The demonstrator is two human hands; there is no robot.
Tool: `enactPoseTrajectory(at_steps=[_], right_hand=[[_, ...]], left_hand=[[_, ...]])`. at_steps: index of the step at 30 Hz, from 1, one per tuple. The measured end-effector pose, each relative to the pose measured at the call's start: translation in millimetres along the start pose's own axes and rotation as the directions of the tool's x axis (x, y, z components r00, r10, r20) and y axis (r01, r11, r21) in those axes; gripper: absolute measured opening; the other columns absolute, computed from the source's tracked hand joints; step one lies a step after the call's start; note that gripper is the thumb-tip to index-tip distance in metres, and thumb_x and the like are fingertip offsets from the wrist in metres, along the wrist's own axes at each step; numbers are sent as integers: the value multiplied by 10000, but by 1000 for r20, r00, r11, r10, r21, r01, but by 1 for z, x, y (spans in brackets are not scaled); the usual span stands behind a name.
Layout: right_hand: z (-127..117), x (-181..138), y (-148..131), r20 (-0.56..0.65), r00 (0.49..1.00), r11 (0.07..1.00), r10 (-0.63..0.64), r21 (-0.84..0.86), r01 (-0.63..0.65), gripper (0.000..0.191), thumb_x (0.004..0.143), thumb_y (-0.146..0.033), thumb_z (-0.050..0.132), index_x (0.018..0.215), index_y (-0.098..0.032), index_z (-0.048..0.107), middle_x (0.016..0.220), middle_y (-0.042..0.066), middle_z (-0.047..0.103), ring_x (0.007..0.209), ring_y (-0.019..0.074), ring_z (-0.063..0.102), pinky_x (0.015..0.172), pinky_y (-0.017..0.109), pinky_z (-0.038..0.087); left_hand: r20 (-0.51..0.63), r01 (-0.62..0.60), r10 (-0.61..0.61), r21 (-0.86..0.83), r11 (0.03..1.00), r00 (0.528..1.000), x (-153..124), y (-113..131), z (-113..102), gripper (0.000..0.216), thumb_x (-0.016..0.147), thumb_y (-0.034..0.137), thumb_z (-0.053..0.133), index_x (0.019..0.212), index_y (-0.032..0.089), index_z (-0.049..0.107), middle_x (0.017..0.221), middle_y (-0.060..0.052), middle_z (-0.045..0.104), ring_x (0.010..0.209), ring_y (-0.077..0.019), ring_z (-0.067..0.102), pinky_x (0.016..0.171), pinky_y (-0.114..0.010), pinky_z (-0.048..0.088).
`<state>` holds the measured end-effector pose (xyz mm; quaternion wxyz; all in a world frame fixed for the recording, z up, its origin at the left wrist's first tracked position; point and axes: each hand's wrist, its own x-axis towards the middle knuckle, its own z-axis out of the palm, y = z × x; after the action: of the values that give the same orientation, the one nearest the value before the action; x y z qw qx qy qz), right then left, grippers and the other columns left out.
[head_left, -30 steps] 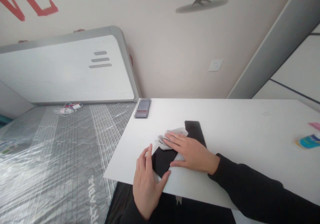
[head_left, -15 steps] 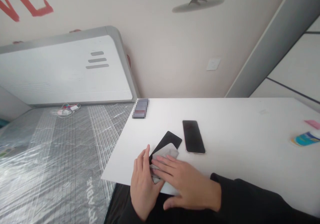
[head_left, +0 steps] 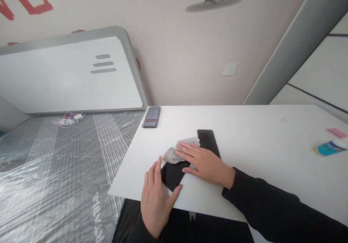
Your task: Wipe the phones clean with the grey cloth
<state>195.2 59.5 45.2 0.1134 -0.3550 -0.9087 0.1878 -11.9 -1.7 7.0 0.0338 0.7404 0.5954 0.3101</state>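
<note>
A black phone [head_left: 172, 175] lies near the front left corner of the white table [head_left: 258, 141]. My left hand [head_left: 157, 201] braces its near end, thumb and fingers spread against its edges. My right hand [head_left: 206, 163] lies flat, fingers stretched out, pressing a grey cloth [head_left: 176, 151] onto the phone's far end. A second black phone [head_left: 208, 139] lies just beyond my right hand, partly covered by it.
A blurred small object [head_left: 151, 117] sits at the table's far left edge. A blue-and-white tube [head_left: 327, 147] and a pink slip [head_left: 336, 132] lie at the far right. A plastic-wrapped mattress [head_left: 54, 170] fills the left, with a white panel [head_left: 70, 76] leaning on the wall.
My right hand has pushed the cloth from the near end of the phone up to its far end. The left hand has stayed on the near end.
</note>
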Motion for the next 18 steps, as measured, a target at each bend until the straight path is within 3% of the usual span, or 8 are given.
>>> enactPoseTrajectory(at_steps=[2, 5, 8, 11, 13, 15, 18], right_hand=[[1, -1, -4, 0, 1000, 999, -30, 18, 30, 690, 1008, -547, 486, 1541, -116, 402, 1626, 158, 321, 1536, 294, 252, 1262, 517, 240], [9, -10, -14, 19, 978, 973, -205, 113, 202, 681, 994, -547, 523, 1534, -144, 421, 1613, 124, 368, 1523, 249, 295, 1271, 447, 240], [17, -18, -7, -19, 973, 971, -230, 66, 231, 496, 1030, -330, 523, 1494, -159, 482, 1571, 100, 451, 1487, 228, 375, 1250, 447, 300], [15, -23, 16, -148, 972, 981, -180, 43, 189, 428, 1015, -113, 436, 1418, -167, 570, 1518, 98, 524, 1431, 236, 466, 1174, 456, 429], [9, -24, 31, -296, 953, 976, -69, 180, 127, 420, 998, -92, 412, 1328, -203, 647, 1424, 86, 623, 1334, 233, 578, 1111, 436, 499], [1, -23, 41, -421, 885, 883, 197, 469, 27, 350, 993, -166, 457, 1258, -232, 676, 1287, 78, 716, 1171, 240, 691, 1004, 422, 574], [-9, -20, 52, -348, 732, 481, 585, 876, 32, 299, 923, -374, 646, 1181, -224, 666, 1048, 73, 781, 893, 244, 757, 769, 377, 632]], left_hand=[[-1, -1, 1, 1, 1000, 1000, 0, 0, 0, 864, 877, 391, 693, 1578, 211, 222, 1407, -170, 541, 1262, -335, 551, 1014, -522, 509], [14, -7, 7, -7, 1000, 1000, -1, 0, 0, 892, 855, 316, 707, 1582, 204, 204, 1415, -166, 535, 1272, -325, 542, 1026, -511, 511], [20, 2, -3, 15, 1000, 1000, 0, 0, -1, 927, 833, 340, 746, 1577, 202, 212, 1404, -162, 552, 1237, -324, 564, 1005, -518, 531], [24, -10, 10, 40, 999, 1000, 2, 0, -5, 924, 821, 372, 770, 1562, 183, 250, 1357, -157, 607, 1180, -320, 605, 971, -511, 558], [25, -60, 59, 52, 997, 998, 4, -1, -8, 825, 830, 378, 764, 1516, 180, 352, 1297, -137, 661, 1124, -306, 644, 941, -481, 580], [9, -138, 138, 65, 988, 990, 6, -3, -13, 634, 853, 394, 739, 1406, 192, 503, 1240, -114, 707, 1074, -287, 682, 911, -434, 599], [-38, -234, 237, 62, 970, 971, 10, -8, -20, 352, 928, 365, 651, 1239, 202, 628, 1156, -78, 759, 1001, -238, 737, 892, -348, 609]])
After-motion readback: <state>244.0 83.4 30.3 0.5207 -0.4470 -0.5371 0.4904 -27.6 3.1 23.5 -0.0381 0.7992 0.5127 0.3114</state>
